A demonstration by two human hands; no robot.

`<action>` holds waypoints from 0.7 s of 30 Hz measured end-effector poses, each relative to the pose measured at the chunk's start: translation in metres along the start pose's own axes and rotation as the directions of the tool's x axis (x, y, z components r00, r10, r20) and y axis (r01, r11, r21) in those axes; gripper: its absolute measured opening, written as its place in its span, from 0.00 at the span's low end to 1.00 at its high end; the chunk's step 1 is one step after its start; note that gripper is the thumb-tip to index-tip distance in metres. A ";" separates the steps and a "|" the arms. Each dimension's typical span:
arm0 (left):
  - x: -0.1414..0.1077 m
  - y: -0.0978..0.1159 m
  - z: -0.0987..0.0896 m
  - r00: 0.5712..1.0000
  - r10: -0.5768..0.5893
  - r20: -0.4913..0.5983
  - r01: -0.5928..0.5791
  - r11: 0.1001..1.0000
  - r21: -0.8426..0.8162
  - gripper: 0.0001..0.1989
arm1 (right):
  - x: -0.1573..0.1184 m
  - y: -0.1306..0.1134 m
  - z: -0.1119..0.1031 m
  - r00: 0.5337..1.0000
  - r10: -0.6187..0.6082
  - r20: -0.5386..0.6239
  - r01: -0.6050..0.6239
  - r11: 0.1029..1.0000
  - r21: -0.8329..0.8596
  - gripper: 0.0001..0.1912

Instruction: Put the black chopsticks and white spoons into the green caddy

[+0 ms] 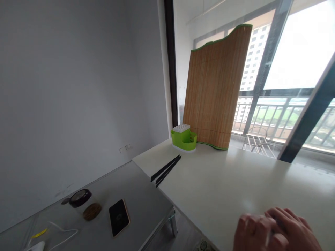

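Note:
At the lower right, over the white table point(222, 188), my left hand point(251, 232) and my right hand point(294, 226) are close together and touching. Curled, closed fingers show on the left hand, slightly blurred. The right hand bends its fingers against the left one. Whatever lies between them, if anything, is hidden from view. Farther off, thin black sticks point(167, 170) rest at the left edge of the white table, beyond the reach of either hand. Near the far corner stands a green plastic caddy point(180, 137) with a white top.
A bamboo mat point(214, 87) with green edging stands upright behind the caddy against the window. On the lower grey table point(141, 188) at left lie a phone point(119, 217), a glass jar with a dark lid point(80, 197) and a white cable point(64, 230). A gap separates the tables in front.

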State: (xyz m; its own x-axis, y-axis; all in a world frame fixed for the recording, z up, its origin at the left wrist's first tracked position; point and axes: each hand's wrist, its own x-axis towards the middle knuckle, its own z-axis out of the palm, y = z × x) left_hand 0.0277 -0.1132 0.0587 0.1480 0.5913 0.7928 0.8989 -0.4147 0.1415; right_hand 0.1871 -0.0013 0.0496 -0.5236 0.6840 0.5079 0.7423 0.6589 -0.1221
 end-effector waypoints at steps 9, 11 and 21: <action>0.014 -0.203 -0.134 0.792 -0.543 0.279 0.373 0.792 0.484 0.23 | 0.005 -0.019 -0.006 0.954 -0.217 -0.208 0.202 0.975 -0.091 0.15; 0.015 -0.237 -0.153 0.695 -0.653 0.300 0.382 0.689 0.616 0.23 | 0.004 -0.021 -0.007 0.944 -0.270 -0.191 0.257 0.962 -0.089 0.13; 0.020 -0.309 -0.177 0.392 -0.786 0.478 0.376 0.611 0.697 0.31 | -0.008 -0.016 0.004 0.953 -0.292 -0.085 0.296 0.954 0.042 0.10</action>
State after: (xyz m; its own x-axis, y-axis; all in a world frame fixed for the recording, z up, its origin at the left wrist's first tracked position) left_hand -0.3199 -0.0955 0.1362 -0.4520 0.8880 -0.0840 0.8919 0.4513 -0.0286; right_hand 0.1779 -0.0162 0.0442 -0.6800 0.4331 0.5916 0.5358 0.8443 -0.0021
